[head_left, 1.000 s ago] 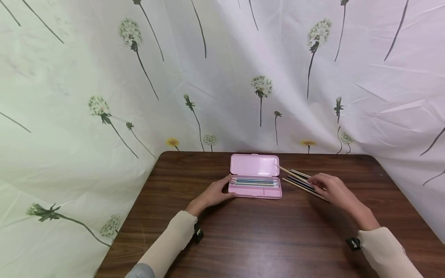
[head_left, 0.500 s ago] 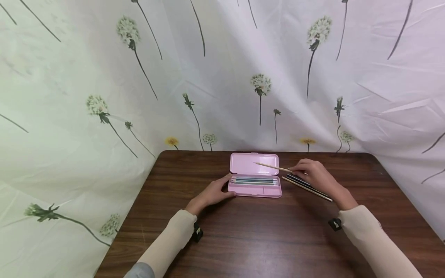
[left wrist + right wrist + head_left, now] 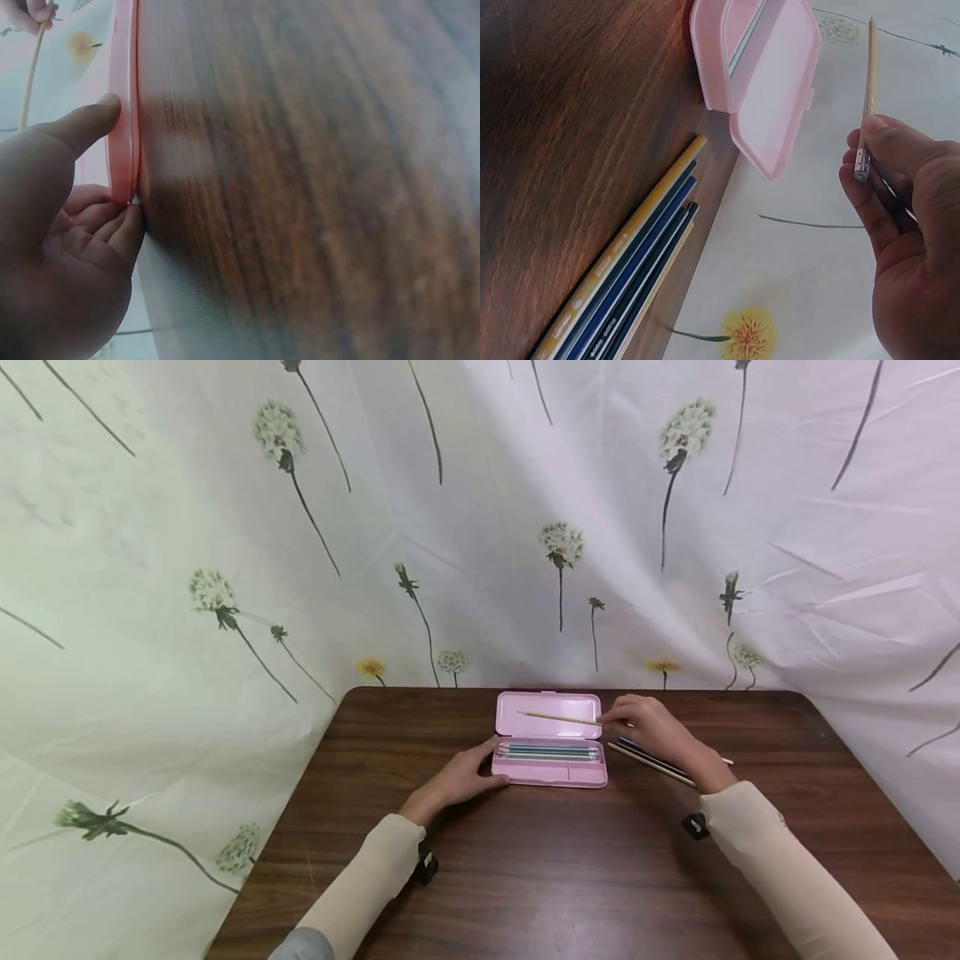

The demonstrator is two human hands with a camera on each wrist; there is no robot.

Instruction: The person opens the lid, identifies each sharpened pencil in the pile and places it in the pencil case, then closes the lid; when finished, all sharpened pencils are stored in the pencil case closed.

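Note:
A pink pencil case [image 3: 536, 772] lies with its lid raised at the back of the table. Several pencils [image 3: 547, 751] fill its rear compartment; the front compartment, split by a divider, holds nothing visible. My left hand [image 3: 459, 779] holds the case's left end, thumb at the front side and fingers round the far corner. Between thumb and fingers my right hand [image 3: 648, 727] pinches a yellowish pencil [image 3: 871, 71] near its metal-banded end, the point directed left over the lid [image 3: 776, 94]. Below the right hand, several loose pencils [image 3: 622, 255], yellow, blue and black, lie on the table.
The dark wooden table [image 3: 540, 877] ends just behind the case. A white cloth with printed dandelions [image 3: 480, 527] hangs at its back and sides. Small black devices are worn on both wrists, such as the left wrist camera [image 3: 426, 862].
My right hand has lifted the pencil from the loose bunch and carried it left, from beside the case to over the lid. The left hand has stayed at the case's left end.

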